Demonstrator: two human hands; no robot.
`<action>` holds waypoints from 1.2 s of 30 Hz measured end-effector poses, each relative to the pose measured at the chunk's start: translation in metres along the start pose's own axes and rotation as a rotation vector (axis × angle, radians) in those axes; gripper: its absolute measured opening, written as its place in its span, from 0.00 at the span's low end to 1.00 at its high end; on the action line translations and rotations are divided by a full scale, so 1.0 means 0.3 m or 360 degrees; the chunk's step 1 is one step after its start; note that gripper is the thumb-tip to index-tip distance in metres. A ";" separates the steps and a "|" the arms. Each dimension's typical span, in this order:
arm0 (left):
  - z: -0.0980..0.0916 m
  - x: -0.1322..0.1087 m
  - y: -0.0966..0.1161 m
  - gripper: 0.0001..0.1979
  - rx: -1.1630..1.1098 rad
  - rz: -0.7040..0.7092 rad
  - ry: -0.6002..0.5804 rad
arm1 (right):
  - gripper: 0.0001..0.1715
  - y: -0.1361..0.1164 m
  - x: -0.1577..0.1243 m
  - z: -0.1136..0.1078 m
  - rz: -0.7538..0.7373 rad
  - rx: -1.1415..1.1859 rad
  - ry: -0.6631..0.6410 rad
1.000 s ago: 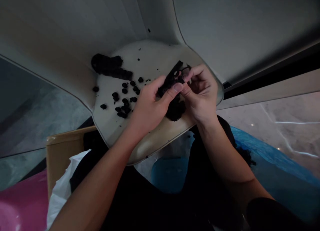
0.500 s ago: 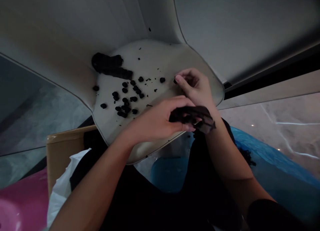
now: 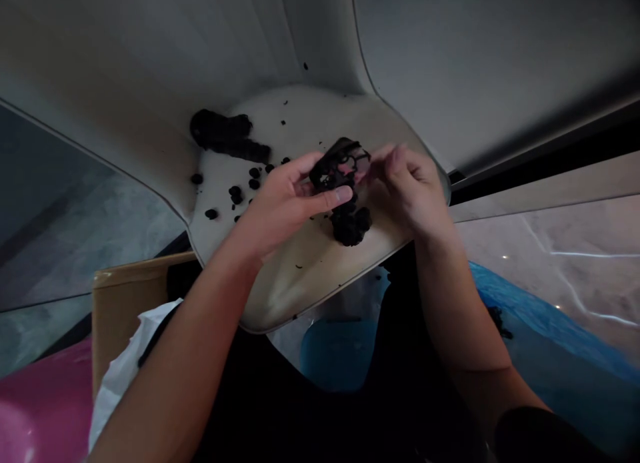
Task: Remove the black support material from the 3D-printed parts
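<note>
Over a pale padded seat (image 3: 280, 276), my left hand (image 3: 295, 196) grips a dark, thin piece with openings (image 3: 340, 163) between thumb and fingers. My right hand (image 3: 407, 179) is at the right of this piece, its fingers curled together; whether anything small is pinched in them I cannot make out. A black lumpy cluster (image 3: 350, 226) shows just below the held piece, above the seat. Several small black lumps (image 3: 235, 193) lie on the seat left of my left hand. A stacked dark bundle (image 3: 227, 135) rests at the seat's back left.
A cardboard box (image 3: 115, 303) with white paper (image 3: 117, 389) stands at the lower left, beside a pink object (image 3: 50, 403). Below the seat is a blue object (image 3: 337, 353). Blue plastic (image 3: 540, 316) lies at the right. Small dark crumbs dot the seat.
My left hand has moved up and left with the dark piece, turning it. My right hand has shifted slightly right. The black cluster now shows below the piece.
</note>
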State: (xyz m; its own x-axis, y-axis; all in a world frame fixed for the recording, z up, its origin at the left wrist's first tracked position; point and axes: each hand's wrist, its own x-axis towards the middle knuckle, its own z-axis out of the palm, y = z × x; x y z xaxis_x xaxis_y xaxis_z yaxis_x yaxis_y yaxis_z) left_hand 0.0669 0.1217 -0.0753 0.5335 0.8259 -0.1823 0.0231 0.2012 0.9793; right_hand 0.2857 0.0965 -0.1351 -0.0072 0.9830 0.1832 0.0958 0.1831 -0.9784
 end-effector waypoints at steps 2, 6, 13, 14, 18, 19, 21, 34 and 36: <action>-0.013 0.009 -0.002 0.20 0.0024 0.0005 0.0035 | 0.26 -0.042 -0.015 -0.001 0.0017 0.0062 -0.0101; -0.024 0.021 0.001 0.27 0.0095 0.0052 0.0080 | 0.27 -0.088 -0.021 0.036 0.0104 0.0239 -0.0026; -0.005 0.017 -0.009 0.17 -0.0112 0.0023 0.0135 | 0.19 -0.053 -0.023 0.047 -0.0147 0.0159 0.0078; 0.001 0.017 -0.013 0.15 -0.0172 -0.0004 0.0166 | 0.17 -0.047 -0.025 0.048 -0.0191 0.0125 0.0117; 0.020 0.017 -0.027 0.13 -0.0244 -0.0086 0.0256 | 0.16 -0.034 -0.029 0.061 -0.0266 0.0039 0.0263; 0.023 0.017 -0.028 0.13 -0.0214 -0.0072 0.0260 | 0.16 -0.033 -0.030 0.063 -0.0264 0.0033 0.0279; 0.030 0.018 -0.032 0.13 -0.0149 -0.0017 0.0271 | 0.17 -0.032 -0.031 0.061 -0.0243 0.0022 0.0275; 0.056 0.023 -0.037 0.16 -0.0030 0.0133 0.0335 | 0.26 -0.039 -0.031 0.059 0.0059 0.0335 0.0060; 0.053 0.027 -0.039 0.15 0.0009 0.0182 0.0412 | 0.28 -0.056 -0.030 0.060 0.0084 0.0424 0.0056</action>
State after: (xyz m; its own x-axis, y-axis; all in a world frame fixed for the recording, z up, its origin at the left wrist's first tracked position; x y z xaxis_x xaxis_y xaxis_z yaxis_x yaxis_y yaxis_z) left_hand 0.0843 0.1177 -0.0868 0.2994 0.9502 -0.0866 -0.0194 0.0968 0.9951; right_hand 0.2662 0.0848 -0.1221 0.0261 0.9911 0.1302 -0.1703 0.1327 -0.9764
